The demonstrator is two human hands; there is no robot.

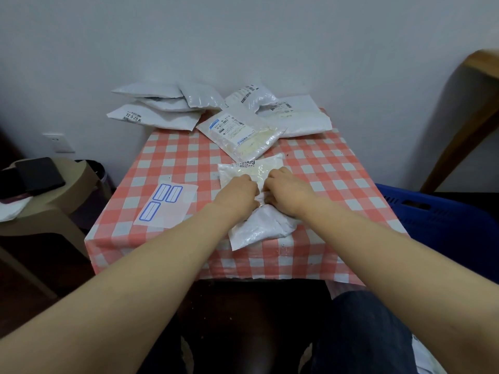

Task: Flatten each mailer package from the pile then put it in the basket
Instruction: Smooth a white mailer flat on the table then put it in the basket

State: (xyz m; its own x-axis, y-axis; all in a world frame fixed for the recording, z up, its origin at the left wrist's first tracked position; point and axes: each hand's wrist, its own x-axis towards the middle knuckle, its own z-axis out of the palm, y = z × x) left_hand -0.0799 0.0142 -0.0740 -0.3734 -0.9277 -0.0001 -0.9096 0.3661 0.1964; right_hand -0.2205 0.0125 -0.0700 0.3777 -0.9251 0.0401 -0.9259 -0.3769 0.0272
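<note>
Two bare forearms (140, 265) were extended from the near edge of the view onto a small table draped in a red-and-white checked cloth (186, 163). At its middle a white, crinkled plastic mailer package (259, 228) was laid flat-side down, lengthwise away from the person. The left hand (237, 194) and the right hand (286, 191) were set close together on its bunched centre, fingers curled down into the plastic. The film appeared to be pinched by both, though the fingertips were hidden under the knuckles.

The flattening step was judged to be in hand, and not finished: the mailer's middle was seen gathered and puckered. The next move would call for the bunched film to be released and smoothed outward toward both ends, then for the mailer to be carried right to the blue plastic basket (432, 211) beside the table.

A pile of white mailers (162, 109) was left at the far edge against the wall, so much of the task was judged to remain. A clear sheet with blue-bordered labels (167, 203) lay to the left, apart from the hands.
</note>
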